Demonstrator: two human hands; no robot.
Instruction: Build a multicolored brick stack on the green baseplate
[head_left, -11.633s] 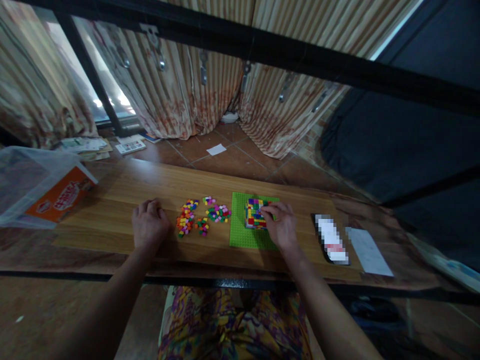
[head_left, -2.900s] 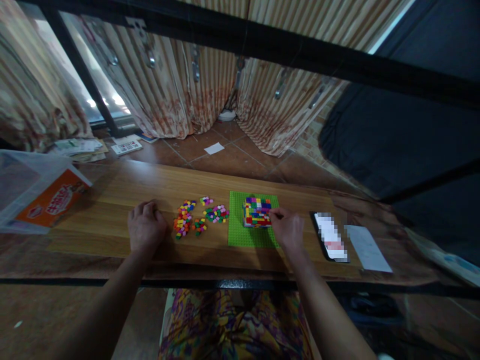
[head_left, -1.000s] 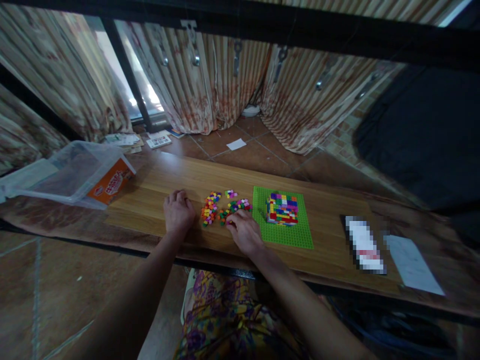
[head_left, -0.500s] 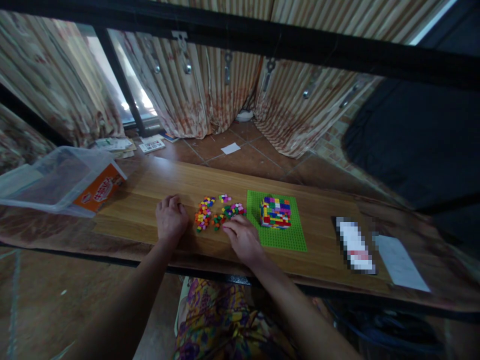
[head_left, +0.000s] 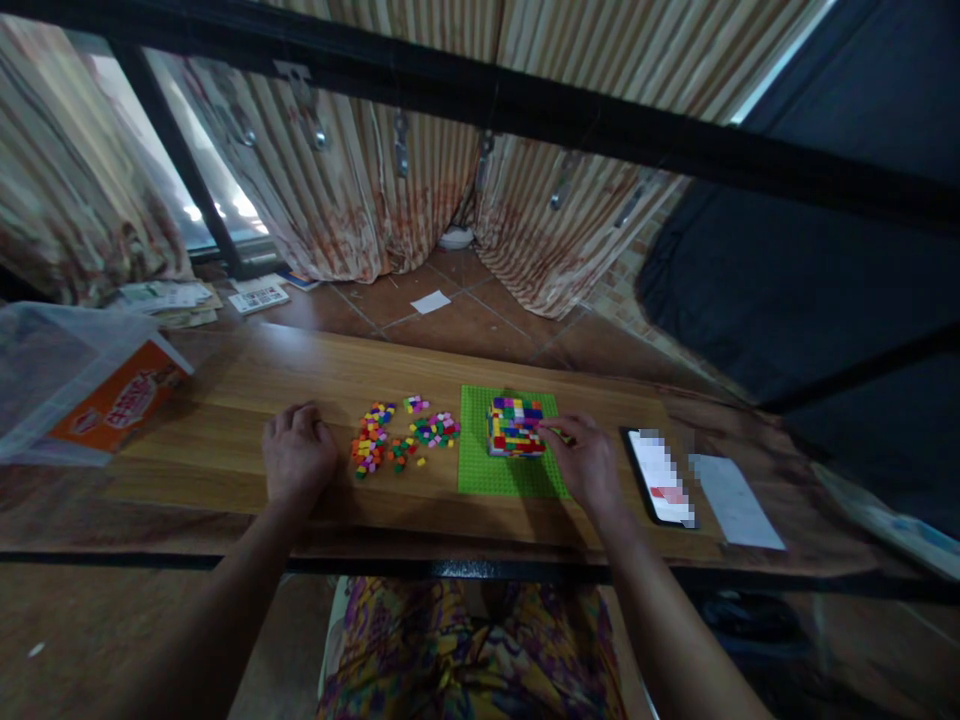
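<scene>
Right hand (head_left: 589, 462) pinched narrow at right side of brick build (head_left: 514, 430) on green baseplate (head_left: 487, 480); can't tell if holding anything. Left hand (head_left: 300, 455) curled on surface (head_left: 240, 400) beside loose bricks (head_left: 369, 440), grip unclear.

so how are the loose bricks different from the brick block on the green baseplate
The loose bricks lie scattered in small clusters, while the brick block is one compact, boxy stack. The loose bricks lie on the wooden tabletop; the brick block stands on the green baseplate. The right hand has its fingertips at the brick block, and none at the loose bricks. Both are multicoloured.
</scene>
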